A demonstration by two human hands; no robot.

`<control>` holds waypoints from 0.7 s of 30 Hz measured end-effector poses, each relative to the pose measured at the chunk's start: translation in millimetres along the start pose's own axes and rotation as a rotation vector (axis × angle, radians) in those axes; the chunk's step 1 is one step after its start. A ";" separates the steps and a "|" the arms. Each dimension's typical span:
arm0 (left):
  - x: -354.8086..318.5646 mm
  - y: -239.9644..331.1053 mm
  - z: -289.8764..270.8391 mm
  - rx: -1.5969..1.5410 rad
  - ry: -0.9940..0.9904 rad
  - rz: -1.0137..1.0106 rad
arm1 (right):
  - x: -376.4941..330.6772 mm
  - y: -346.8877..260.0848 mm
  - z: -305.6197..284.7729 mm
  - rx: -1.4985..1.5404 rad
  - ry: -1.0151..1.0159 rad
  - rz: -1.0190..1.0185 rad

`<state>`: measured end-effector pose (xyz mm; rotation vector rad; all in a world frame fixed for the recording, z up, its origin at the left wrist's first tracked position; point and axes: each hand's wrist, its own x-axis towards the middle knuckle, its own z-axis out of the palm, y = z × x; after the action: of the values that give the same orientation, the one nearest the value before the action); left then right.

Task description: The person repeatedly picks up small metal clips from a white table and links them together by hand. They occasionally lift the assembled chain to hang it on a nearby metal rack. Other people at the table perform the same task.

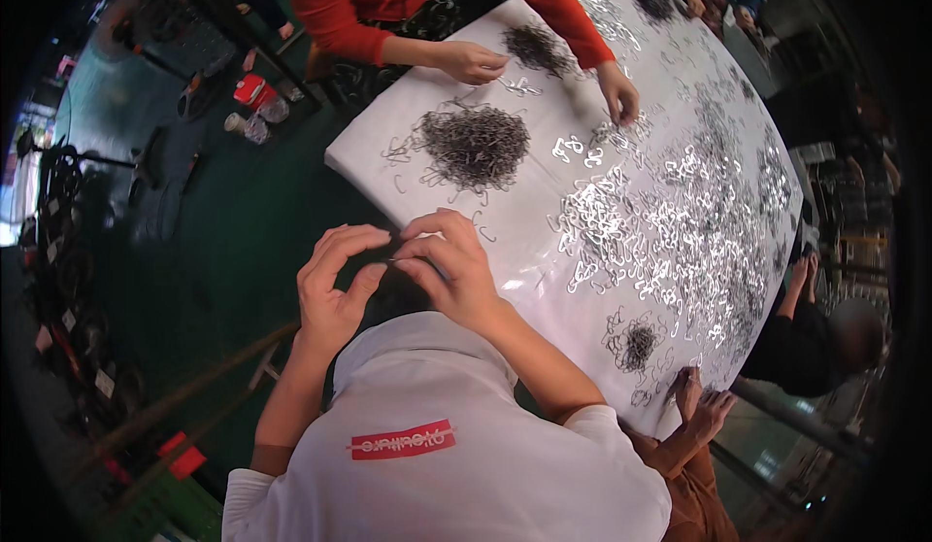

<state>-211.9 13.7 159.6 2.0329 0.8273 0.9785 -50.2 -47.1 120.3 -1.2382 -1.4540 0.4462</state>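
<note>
My left hand (333, 285) and my right hand (453, 262) are raised close together in front of my chest, by the table's near left corner. Thumb and fingers of the left hand curve toward each other with a gap between them. Bent and pinched together, the right hand's thumb and forefinger appear to hold a tiny dark thing, too small to name. Just beyond my hands, a dark heap of bent wire hooks (474, 146) lies on the white-covered table (529, 236), with a few loose hooks around it.
Shiny S-shaped hooks (670, 221) spread over the table's middle. A smaller dark heap (638, 346) lies at the near right. Across from me, a person in red sleeves (558, 8) handles hooks; other people's hands (701, 411) work at the right. A red container (254, 90) stands at the left.
</note>
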 end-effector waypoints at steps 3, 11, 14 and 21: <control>33.2 -15.7 38.2 -0.183 -0.100 -0.091 | -15.5 7.9 -35.8 -0.085 0.169 0.106; 65.4 -87.2 189.6 -0.135 -0.673 0.249 | -57.0 -8.2 -75.9 -0.324 0.648 0.404; 66.5 -99.5 248.9 -0.065 -0.767 0.389 | -68.6 -15.1 -79.2 -0.400 0.866 0.443; 63.7 -102.7 324.0 0.292 -0.898 0.586 | -93.4 -22.5 -80.2 -0.548 1.060 0.503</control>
<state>65.7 12.7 -46.7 2.6745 -0.1329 0.1163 -4.9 -163.8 117.9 -1.8737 -0.3333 -0.3171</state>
